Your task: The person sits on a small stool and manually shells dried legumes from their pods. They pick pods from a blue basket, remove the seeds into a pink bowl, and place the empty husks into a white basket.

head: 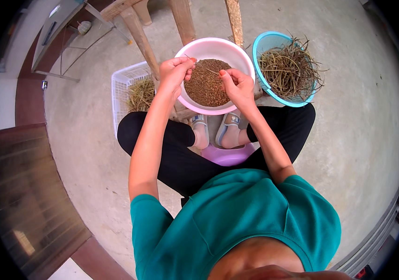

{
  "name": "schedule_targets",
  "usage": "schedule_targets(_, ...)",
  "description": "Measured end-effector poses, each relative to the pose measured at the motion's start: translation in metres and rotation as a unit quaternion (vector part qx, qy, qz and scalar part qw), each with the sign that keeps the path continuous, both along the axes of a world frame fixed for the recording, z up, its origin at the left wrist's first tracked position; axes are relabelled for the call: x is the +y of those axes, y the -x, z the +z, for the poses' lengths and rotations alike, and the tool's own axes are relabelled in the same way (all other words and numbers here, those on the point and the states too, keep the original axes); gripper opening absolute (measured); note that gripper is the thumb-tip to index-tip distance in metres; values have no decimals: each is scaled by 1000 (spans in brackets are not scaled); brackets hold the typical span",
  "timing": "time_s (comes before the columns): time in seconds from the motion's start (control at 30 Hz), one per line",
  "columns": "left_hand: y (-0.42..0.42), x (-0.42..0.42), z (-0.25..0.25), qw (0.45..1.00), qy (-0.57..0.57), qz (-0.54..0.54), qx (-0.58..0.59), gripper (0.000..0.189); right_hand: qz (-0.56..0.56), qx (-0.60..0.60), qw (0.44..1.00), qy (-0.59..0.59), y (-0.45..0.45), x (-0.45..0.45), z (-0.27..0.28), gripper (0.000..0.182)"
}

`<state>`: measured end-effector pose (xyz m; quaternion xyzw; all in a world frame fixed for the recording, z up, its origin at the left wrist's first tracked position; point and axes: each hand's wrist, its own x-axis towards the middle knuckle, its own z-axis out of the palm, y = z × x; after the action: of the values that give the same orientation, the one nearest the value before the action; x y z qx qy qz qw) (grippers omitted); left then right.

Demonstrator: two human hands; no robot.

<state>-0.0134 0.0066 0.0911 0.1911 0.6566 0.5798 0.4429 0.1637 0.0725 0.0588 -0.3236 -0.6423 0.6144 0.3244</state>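
My left hand (177, 72) and my right hand (237, 85) are raised over a pink plastic basin (248, 57). A thin dry plant stalk or pod (208, 69) stretches between them, pinched by the thumb and fingers at both ends. Small brown seeds or grains (206, 87) cover the bottom of the basin. To the right stands a turquoise plastic basket (262, 40) heaped with long, thin dry pods or stalks (288, 68). At the left, partly behind my left forearm, a white plastic crate (119, 84) holds more dry plant strands (141, 94).
Wooden legs of a stool or bench (182, 21) rise behind and beside the basin. My slippered feet are just below it, near a purple plastic stool (228, 155). A metal-framed table (94, 15) stands on the concrete floor at upper left.
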Motion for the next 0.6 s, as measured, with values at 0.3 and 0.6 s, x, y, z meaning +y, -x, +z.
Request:
schedule_targets(0.3, -10, 10, -11, 999, 14, -41, 4, 15, 76, 44, 984, 158, 27, 22, -34, 14)
schedule_targets(0.6, -7, 13, -26, 996, 38, -74, 12, 14, 90, 39, 982, 160, 31, 25, -43, 12)
